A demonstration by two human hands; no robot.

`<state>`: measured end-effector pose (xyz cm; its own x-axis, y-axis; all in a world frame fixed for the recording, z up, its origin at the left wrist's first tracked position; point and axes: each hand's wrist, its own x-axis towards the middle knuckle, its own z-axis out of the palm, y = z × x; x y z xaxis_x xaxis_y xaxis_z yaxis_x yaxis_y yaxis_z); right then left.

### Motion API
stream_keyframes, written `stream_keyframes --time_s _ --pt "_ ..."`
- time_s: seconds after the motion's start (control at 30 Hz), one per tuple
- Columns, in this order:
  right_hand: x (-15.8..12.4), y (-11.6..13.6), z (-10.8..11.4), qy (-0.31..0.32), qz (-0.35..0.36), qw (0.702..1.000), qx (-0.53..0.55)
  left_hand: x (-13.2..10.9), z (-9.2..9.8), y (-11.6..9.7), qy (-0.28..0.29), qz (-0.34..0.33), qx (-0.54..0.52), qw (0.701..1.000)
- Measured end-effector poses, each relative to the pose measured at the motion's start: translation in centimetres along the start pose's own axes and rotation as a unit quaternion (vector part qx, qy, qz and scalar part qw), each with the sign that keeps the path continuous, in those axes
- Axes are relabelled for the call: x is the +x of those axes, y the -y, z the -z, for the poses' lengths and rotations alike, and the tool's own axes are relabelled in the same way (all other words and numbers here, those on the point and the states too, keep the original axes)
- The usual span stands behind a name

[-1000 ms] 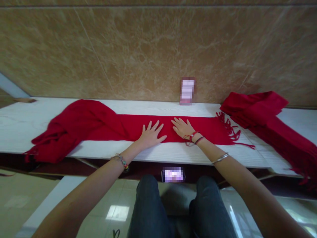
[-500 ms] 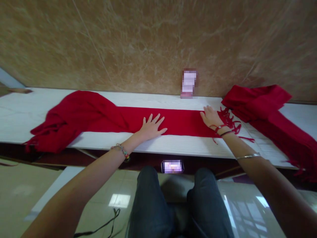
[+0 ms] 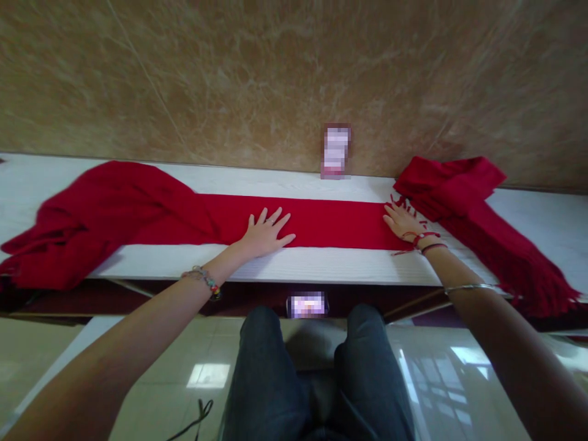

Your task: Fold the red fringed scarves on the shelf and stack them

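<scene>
A long red scarf (image 3: 331, 222) lies stretched along a white table (image 3: 321, 266), its left part bunched in a heap (image 3: 87, 214). My left hand (image 3: 264, 233) rests flat on the scarf's middle, fingers spread and open. Fingers apart, my right hand (image 3: 403, 222) presses flat on the scarf's right, fringed end. Neither hand holds anything.
A second red scarf (image 3: 468, 208) lies folded at the right, trailing over the table's front edge. A small blurred card (image 3: 336, 151) stands against the brown marble wall. My knees (image 3: 316, 367) are under the table edge, over a glossy tiled floor with a black cable (image 3: 193, 419).
My right hand slid rightward along the scarf from beside the left hand to its fringed end. The left hand stayed in place. The view shifted slightly.
</scene>
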<state>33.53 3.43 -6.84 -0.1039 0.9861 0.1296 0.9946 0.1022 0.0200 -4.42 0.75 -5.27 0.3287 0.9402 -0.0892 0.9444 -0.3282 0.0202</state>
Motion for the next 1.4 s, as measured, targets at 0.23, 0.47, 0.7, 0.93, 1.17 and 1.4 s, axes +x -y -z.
stream_keyframes --time_s 0.23,0.47,0.7,0.93,1.17,1.4 --pt "-0.9 -1.3 1.5 -0.005 0.072 0.997 0.010 -0.6 -0.2 4.9 0.019 0.046 0.027 0.998" --pt "-0.1 2.3 3.3 0.015 0.257 0.965 0.053 -0.1 2.5 6.2 0.083 0.010 0.072 0.994" --pt "0.4 3.1 3.7 0.073 0.270 0.960 -0.015 4.1 2.2 -0.8 -0.007 -0.033 0.003 0.999" --pt "-2.3 -4.2 5.1 0.131 0.203 0.968 -0.075 4.5 0.6 -0.6 -0.011 -0.015 -0.003 1.000" --pt "0.9 1.5 5.8 0.051 0.275 0.960 -0.003 4.6 0.6 -0.6 -0.018 -0.018 -0.009 1.000" --pt "2.4 2.7 4.5 0.093 0.268 0.958 -0.048 4.5 0.4 -0.5 -0.026 -0.021 -0.018 0.999"
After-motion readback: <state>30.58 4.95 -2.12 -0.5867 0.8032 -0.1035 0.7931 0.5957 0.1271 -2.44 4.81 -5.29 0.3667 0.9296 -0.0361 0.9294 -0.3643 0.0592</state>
